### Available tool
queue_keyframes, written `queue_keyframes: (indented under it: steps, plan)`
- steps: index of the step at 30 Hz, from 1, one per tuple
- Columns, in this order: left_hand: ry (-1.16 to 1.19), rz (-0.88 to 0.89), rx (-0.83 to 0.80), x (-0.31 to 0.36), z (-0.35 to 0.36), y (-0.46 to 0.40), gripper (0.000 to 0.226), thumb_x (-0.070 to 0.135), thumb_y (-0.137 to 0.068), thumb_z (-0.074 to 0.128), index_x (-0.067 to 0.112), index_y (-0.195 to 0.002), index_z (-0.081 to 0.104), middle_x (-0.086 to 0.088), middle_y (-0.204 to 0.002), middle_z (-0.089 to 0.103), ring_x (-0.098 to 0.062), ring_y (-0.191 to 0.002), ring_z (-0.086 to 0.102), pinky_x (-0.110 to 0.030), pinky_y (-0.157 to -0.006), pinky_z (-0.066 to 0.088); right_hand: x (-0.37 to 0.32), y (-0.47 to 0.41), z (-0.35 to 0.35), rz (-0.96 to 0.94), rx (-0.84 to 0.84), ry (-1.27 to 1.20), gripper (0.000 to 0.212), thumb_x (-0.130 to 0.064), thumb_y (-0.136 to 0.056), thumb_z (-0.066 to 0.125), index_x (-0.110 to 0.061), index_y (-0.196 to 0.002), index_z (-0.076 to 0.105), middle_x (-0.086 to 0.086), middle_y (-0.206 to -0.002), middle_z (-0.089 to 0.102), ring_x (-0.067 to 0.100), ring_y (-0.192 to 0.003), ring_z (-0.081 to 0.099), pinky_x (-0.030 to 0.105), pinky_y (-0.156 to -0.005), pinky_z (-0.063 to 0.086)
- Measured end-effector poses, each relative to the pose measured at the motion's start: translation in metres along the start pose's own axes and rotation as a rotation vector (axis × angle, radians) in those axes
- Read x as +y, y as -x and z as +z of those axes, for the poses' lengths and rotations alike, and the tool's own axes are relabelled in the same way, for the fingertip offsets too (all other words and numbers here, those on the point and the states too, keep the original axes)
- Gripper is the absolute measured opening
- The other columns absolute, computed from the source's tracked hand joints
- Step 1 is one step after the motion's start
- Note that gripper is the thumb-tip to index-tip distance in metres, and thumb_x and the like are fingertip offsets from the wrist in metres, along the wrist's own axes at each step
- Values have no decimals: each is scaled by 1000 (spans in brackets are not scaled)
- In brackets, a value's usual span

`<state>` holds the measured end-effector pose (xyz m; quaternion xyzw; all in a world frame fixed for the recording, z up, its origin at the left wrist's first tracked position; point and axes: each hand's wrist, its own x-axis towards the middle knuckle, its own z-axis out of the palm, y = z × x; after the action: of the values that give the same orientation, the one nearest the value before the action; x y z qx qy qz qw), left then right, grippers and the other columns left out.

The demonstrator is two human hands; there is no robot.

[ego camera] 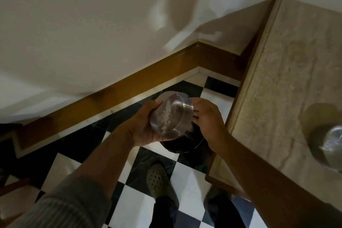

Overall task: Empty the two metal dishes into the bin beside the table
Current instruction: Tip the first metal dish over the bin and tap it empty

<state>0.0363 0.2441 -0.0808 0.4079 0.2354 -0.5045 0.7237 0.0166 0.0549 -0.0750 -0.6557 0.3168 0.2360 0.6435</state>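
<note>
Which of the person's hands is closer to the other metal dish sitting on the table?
Right. The right hand is beside the table edge, nearer the second dish; the left hand holds the tilted dish farther away.

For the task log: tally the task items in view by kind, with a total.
Metal dishes: 2, one tipped in the left hand over the bin, one on the table at the right edge
Bins: 1, dark, on the floor beside the table
Total: 3
</note>
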Motion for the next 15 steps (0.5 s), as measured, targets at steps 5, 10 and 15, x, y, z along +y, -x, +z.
queue_keyframes:
  steps: [5,10,15]
  plan:
    - [-361,-46,-10,8,-15,-11,91,47,-55,86,12,-133,54,-18,-120,64,-29,-104,62,-39,-86,53,5,-22,4,78,-67,27,22,-28,-94,48,-33,-85,68,8,-114,69,23,-108,63,43,-102,49]
    - [-954,-48,110,-2,-6,-35,79,49,-54,79,22,-124,58,-1,-118,64,-24,-111,58,-38,-96,47,18,-23,-1,-14,-87,136,36,-33,-99,43,-15,-124,62,8,-116,64,16,-99,62,19,-80,50]
    - [-1371,186,273,-28,-12,-58,104,48,-54,89,23,-139,35,2,-131,45,-19,-120,44,-30,-96,40,37,-26,-5,-200,-109,420,49,-32,-97,39,-17,-142,50,7,-141,54,19,-121,53,14,-88,44]
